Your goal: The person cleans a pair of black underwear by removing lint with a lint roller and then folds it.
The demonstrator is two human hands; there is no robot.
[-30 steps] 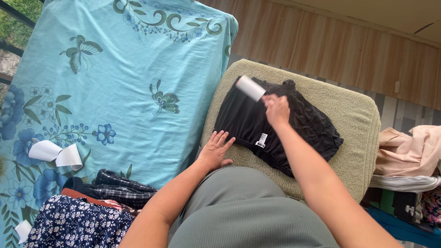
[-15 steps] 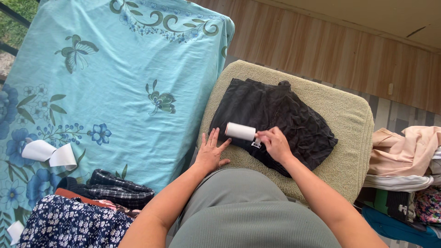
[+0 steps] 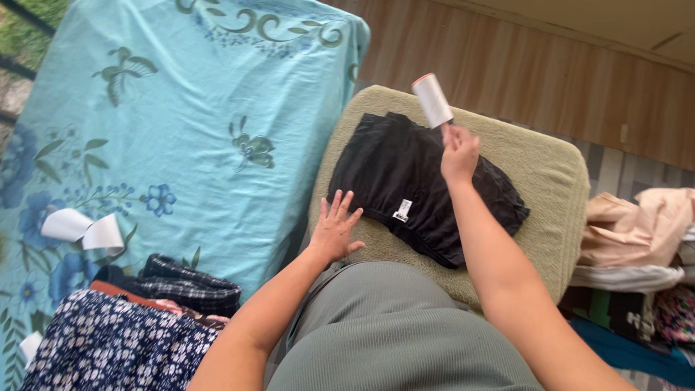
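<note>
Two hands work: right hand (image 3: 459, 153) grips the roller (image 3: 432, 100) at the garment's (image 3: 413, 185) far edge; left hand (image 3: 335, 228), fingers spread, lies flat at its near-left edge.

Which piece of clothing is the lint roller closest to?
The black garment spread on the beige cushion, under the right hand holding the lint roller; other clothes lie piled aside.

A towel-covered cushion (image 3: 550, 174) carries a black garment (image 3: 405, 181), under the right hand (image 3: 459, 153) gripping the roller (image 3: 432, 99).
</note>
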